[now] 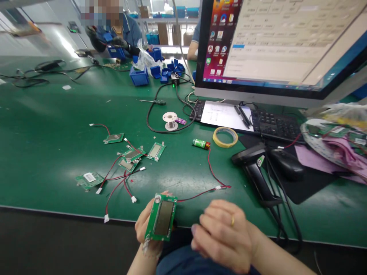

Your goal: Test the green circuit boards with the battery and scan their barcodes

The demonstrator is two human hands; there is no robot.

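Observation:
My left hand [141,228] holds a green circuit board [174,214] with a grey LCD screen [164,217], tilted up at the table's front edge. From its top right corner a red and black wire [197,196] runs through a white connector [218,187] to a green battery [201,144] lying on the table. To the right of the board, apart from it, my right hand [220,233] hangs with its fingers curled in; whatever may be between the fingertips is hidden. Several similar boards [156,151] with wire leads lie to the left.
A yellow tape roll [225,137], a solder spool [170,121] and a screwdriver [153,102] lie farther back. On the right are a barcode scanner [258,173], a mouse [286,163], a keyboard [275,124] and a monitor [275,93]. A person [132,32] handles blue boxes across the table.

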